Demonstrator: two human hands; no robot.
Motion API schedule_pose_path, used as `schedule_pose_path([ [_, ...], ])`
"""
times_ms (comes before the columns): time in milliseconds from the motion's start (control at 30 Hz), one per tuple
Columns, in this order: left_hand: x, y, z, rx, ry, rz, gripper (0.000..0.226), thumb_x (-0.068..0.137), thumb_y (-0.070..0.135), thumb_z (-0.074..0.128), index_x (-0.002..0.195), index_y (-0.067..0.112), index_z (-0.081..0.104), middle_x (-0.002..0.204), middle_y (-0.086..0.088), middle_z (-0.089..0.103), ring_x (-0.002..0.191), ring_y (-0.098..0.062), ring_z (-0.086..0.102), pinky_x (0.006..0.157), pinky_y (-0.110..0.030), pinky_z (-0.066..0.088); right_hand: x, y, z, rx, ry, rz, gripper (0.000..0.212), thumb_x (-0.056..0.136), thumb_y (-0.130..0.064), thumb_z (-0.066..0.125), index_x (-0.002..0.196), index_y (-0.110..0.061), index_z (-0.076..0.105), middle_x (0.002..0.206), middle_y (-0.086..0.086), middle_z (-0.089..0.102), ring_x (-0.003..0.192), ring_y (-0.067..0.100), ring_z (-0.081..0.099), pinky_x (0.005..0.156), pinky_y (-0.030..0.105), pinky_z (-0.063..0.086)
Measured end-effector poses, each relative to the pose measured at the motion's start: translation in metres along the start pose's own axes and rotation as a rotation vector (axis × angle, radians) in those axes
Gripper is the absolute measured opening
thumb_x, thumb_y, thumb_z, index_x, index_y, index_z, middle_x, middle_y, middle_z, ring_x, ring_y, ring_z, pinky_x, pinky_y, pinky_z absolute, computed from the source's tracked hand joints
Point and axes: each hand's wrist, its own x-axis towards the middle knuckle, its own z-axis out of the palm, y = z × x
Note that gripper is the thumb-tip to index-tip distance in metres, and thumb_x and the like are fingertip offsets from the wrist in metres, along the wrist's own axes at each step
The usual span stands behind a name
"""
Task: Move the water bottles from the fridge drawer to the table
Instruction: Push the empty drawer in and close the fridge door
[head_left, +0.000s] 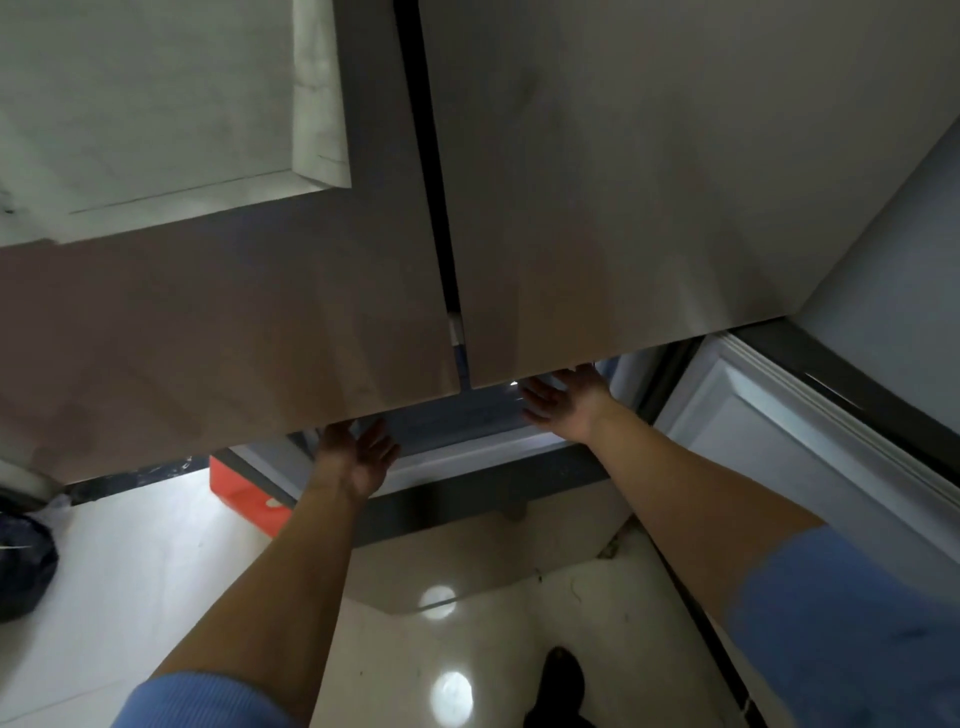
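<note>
Both arms stretch in under the tall grey fridge doors. The left hand is spread, fingers straight, gripping nothing. The right hand is equally loose, above the dark grey fridge drawer. The water bottles are hidden from view.

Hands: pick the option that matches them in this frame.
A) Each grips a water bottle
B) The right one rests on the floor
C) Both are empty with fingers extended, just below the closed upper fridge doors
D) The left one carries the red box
C: the left hand and the right hand show straight fingers with nothing in them, at the bottom edge of the upper fridge doors; no bottle is in view.
</note>
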Motion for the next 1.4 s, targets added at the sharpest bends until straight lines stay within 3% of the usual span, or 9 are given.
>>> schedule_pose_path([
  [100, -0.013, -0.005, -0.006, -0.021, -0.052, -0.012, 0.052, 0.101, 0.049, 0.031, 0.148, 0.027, 0.030, 0.154, -0.016, 0.031, 0.143, -0.033, 0.027, 0.115, -0.050, 0.025, -0.014, 0.001, -0.002, 0.007, 0.039, -0.018, 0.051, 0.096, -0.059, 0.037, 0.120, -0.017, 0.055, 0.136, 0.016, 0.051, 0.128, 0.030, 0.048, 0.100, 0.047, 0.040],
  [400, -0.087, -0.042, -0.048, 0.131, -0.084, -0.071, 0.035, 0.102, 0.039, 0.033, 0.124, 0.015, 0.049, 0.130, -0.016, 0.054, 0.118, -0.030, 0.053, 0.096, -0.043, 0.041, -0.090, 0.055, -0.047, -0.178, 0.230, -0.108, 0.033, 0.099, -0.041, 0.048, 0.113, -0.012, 0.058, 0.110, 0.011, 0.064, 0.099, 0.025, 0.063, 0.083, 0.040, 0.048],
  [567, -0.138, -0.077, -0.062, 0.651, -0.069, -0.031, 0.028, 0.099, 0.022, 0.042, 0.119, 0.007, 0.055, 0.087, -0.014, 0.064, 0.069, -0.024, 0.060, 0.063, -0.032, 0.044, -0.167, 0.087, -0.081, -0.573, 0.491, -0.319, 0.018, 0.095, -0.027, 0.056, 0.101, -0.010, 0.063, 0.092, 0.011, 0.069, 0.074, 0.018, 0.067, 0.056, 0.028, 0.049],
  [867, -0.221, -0.147, -0.012, 1.192, -0.302, 0.125, 0.020, 0.098, 0.015, 0.042, 0.090, 0.004, 0.057, 0.070, -0.016, 0.060, 0.057, -0.023, 0.053, 0.053, -0.028, 0.040, -0.368, 0.014, -0.164, -1.367, 1.098, -1.073, 0.020, 0.089, -0.026, 0.056, 0.103, -0.018, 0.068, 0.101, 0.007, 0.067, 0.096, 0.028, 0.059, 0.077, 0.038, 0.049],
  [1000, -0.260, -0.182, 0.008, 1.310, -0.427, 0.202, 0.019, 0.098, 0.015, 0.044, 0.089, 0.006, 0.057, 0.068, -0.013, 0.060, 0.056, -0.020, 0.054, 0.050, -0.025, 0.042, -0.426, -0.014, -0.239, -1.573, 1.296, -0.711, 0.042, 0.093, -0.041, 0.051, 0.125, -0.016, 0.058, 0.127, 0.017, 0.056, 0.117, 0.036, 0.049, 0.093, 0.046, 0.043],
  [1067, -0.277, -0.198, 0.017, 1.324, -0.451, 0.223, 0.019, 0.098, 0.017, 0.045, 0.089, 0.008, 0.058, 0.072, -0.013, 0.060, 0.062, -0.021, 0.057, 0.054, -0.027, 0.044, -0.445, -0.018, -0.275, -1.545, 1.283, -0.401, 0.060, 0.094, -0.061, 0.036, 0.132, -0.017, 0.053, 0.133, 0.015, 0.055, 0.118, 0.036, 0.052, 0.097, 0.047, 0.039],
  [1167, -0.300, -0.225, 0.028, 1.307, -0.456, 0.246, 0.019, 0.098, 0.016, 0.046, 0.082, 0.010, 0.056, 0.070, -0.012, 0.060, 0.062, -0.022, 0.056, 0.054, -0.026, 0.042, -0.463, -0.016, -0.299, -1.563, 1.117, -0.352, 0.073, 0.091, -0.070, 0.022, 0.119, -0.015, 0.061, 0.124, 0.013, 0.062, 0.108, 0.032, 0.059, 0.091, 0.041, 0.044],
  [1300, -0.327, -0.262, 0.030, 1.282, -0.437, 0.251, 0.017, 0.097, 0.016, 0.048, 0.084, 0.009, 0.056, 0.069, -0.013, 0.060, 0.061, -0.023, 0.057, 0.056, -0.027, 0.042, -0.485, -0.015, -0.292, -1.678, 0.890, -0.368, 0.066, 0.090, -0.069, 0.038, 0.107, -0.013, 0.068, 0.110, 0.009, 0.066, 0.098, 0.029, 0.061, 0.077, 0.033, 0.046],
  [1400, -0.342, -0.283, 0.022, 1.235, -0.388, 0.266, 0.016, 0.096, 0.014, 0.049, 0.083, 0.008, 0.056, 0.069, -0.013, 0.061, 0.060, -0.023, 0.058, 0.055, -0.028, 0.044, -0.495, -0.003, -0.283, -1.462, 0.548, -0.316, 0.050, 0.090, -0.057, 0.053, 0.104, -0.011, 0.069, 0.101, 0.007, 0.066, 0.087, 0.023, 0.062, 0.072, 0.031, 0.051],
])
